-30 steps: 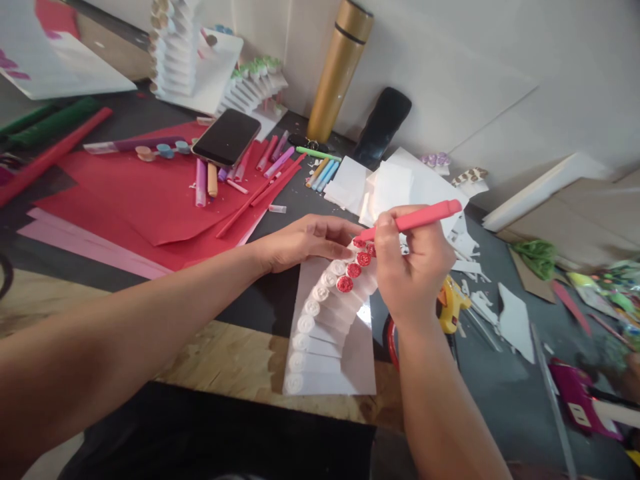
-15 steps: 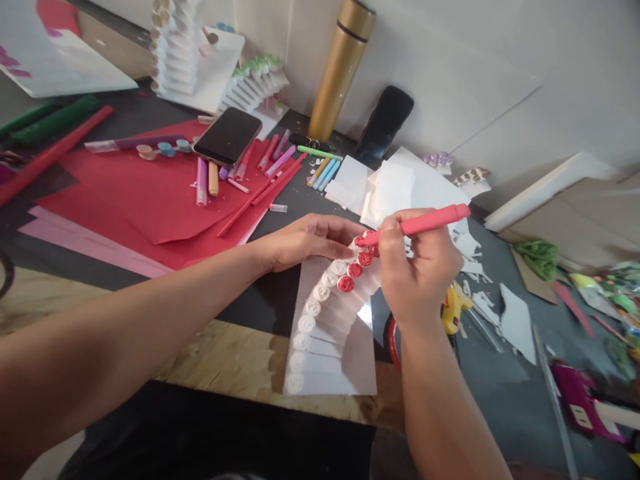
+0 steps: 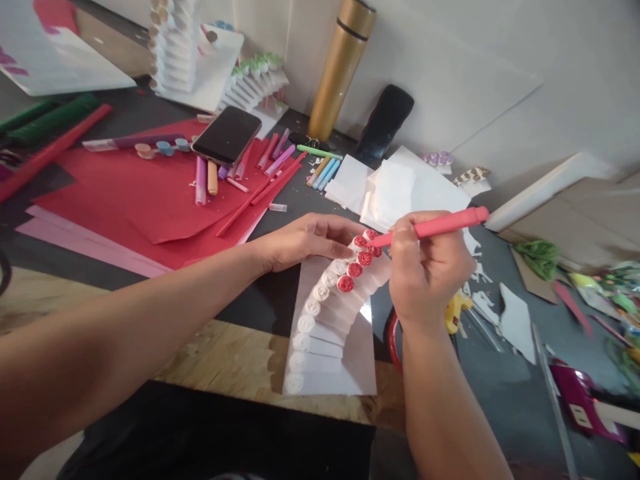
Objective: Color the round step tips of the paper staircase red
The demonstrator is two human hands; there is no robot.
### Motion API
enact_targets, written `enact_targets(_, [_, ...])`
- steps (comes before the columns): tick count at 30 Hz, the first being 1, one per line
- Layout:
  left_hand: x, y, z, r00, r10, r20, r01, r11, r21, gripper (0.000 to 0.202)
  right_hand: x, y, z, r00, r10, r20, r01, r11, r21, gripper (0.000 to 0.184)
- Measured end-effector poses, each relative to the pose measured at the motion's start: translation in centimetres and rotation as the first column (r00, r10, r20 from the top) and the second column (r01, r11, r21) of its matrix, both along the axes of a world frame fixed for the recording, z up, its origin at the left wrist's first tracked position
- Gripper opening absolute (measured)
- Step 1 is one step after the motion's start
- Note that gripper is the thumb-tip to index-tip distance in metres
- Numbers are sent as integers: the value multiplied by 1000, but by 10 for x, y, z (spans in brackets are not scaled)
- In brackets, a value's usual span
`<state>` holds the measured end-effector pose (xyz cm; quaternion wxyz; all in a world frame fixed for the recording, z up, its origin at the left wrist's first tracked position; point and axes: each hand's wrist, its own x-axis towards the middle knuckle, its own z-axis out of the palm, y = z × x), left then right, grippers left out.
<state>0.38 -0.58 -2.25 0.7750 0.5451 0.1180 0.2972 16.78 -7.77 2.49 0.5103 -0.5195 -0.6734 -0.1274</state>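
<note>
A curved white paper model point(image 3: 325, 340), a stair-like row of strips on a white base, stands in front of me. Small round rosettes top its strips, several coloured red and the others white. My left hand point(image 3: 320, 239) grips the model's far end, thumb beside the rosettes and fingertips hidden behind it. Between the fingers of my right hand point(image 3: 430, 270) is a red felt-tip marker point(image 3: 450, 223), slanting down to the left. Its tip is at the red rosettes near my left thumb; whether it touches one I cannot tell.
Red paper sheets point(image 3: 115, 193) carry a phone point(image 3: 227, 135) and several markers on the left. Behind stand a gold bottle point(image 3: 340, 73) and white paper pieces point(image 3: 390, 190). A yellow glue gun point(image 3: 456, 310), paper scraps and a purple tool point(image 3: 580, 403) lie right.
My right hand has shifted right with the marker, whose tip has slid a little right across the red rosettes. The left hand and the model have stayed in place.
</note>
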Motion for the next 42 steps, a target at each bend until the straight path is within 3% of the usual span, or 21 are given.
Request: enact_targets(42, [-1, 0, 2, 1000, -14, 19, 15, 1000, -14, 43, -1, 1, -1, 997, 36, -68, -37, 999, -11, 9])
